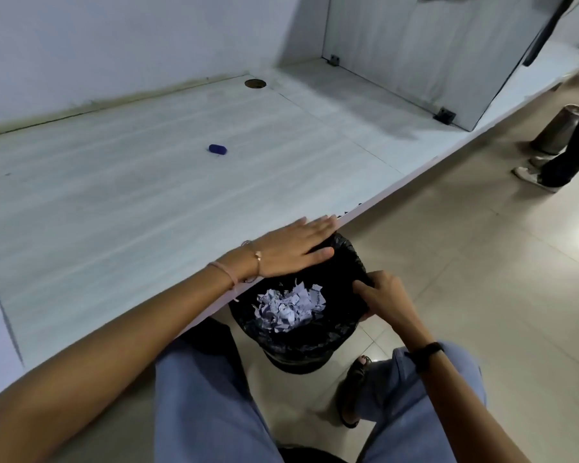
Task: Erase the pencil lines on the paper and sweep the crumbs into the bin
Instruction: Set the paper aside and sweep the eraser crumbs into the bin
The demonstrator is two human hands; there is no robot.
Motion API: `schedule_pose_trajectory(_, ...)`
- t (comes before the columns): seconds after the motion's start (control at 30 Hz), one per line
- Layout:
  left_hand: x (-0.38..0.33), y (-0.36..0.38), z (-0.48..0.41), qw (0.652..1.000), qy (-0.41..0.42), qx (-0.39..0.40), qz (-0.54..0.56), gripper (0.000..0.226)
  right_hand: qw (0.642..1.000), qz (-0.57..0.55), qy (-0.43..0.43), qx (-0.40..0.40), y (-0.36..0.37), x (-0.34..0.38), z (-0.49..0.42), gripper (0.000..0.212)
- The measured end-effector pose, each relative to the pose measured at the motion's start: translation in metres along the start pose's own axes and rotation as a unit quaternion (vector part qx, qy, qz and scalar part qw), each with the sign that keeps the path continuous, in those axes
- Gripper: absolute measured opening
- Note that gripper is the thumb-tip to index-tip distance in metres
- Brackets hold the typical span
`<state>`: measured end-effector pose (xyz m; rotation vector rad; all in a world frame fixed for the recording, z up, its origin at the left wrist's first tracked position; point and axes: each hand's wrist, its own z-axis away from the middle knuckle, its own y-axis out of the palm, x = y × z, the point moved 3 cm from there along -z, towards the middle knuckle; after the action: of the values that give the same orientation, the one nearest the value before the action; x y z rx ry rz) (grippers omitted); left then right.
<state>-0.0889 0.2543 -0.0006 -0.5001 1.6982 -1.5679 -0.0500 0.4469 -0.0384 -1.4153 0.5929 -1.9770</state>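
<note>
1. Bin (315,345), head view: black-lined, it sits under the near edge of the desk (114,212), just by the person's knees. Torn paper scraps (291,305) lie inside it.
2. The left hand (295,252) lies flat and palm down on the desk edge, fingers straight and together, reaching out over the bin's rim. It holds nothing.
3. The right hand (381,299) is curled round the bin's far rim and pinches the liner, which steadies the bin against the desk.
4. Eraser crumbs are too small to make out here. No sheet shows on the desk, so I cannot tell whether any erasing remains.
5. Likely slip: only part of the bin's mouth sits clear of the desk edge. Crumbs pushed off to either side of the flat palm would probably miss it and land on the floor or the person's lap.
6. Second risk: the liner is loose plastic. If the pinch gives, the bin could tip or drop away from the edge in mid-sweep.
7. The blue eraser (218,149) lies well apart, mid-desk, out of the sweeping path.
8. Further off are a round cable hole (255,83) near the wall and a glass partition (415,45) on black brackets (444,115).
9. On the floor to the right are a metal canister (559,132) and another person's shoe (528,175). Nothing stands between the flat hand and the bin.
</note>
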Motion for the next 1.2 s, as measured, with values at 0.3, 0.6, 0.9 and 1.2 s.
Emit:
schedule_pose_trajectory(0.3,0.073,-0.017,-0.013,0.978,-0.193,-0.054,-0.050,0.074,1.000,-0.014,0.003,-0.005,-0.002,-0.004,0.001,0.019)
schedule_pose_trajectory(0.6,0.040,-0.022,-0.013,0.993,-0.093,-0.077,-0.007,0.064,1.000,-0.009,0.012,-0.012,-0.008,-0.009,0.001,0.020)
schedule_pose_trajectory(0.9,-0.027,0.019,-0.021,0.998,0.033,0.061,0.000,0.063,1.000,-0.016,0.006,-0.006,-0.007,-0.009,-0.002,0.023)
schedule_pose_trajectory(1.2,0.087,-0.011,0.003,0.952,-0.301,-0.024,-0.058,0.067,1.000,-0.005,0.001,-0.003,-0.007,-0.006,-0.003,0.023)
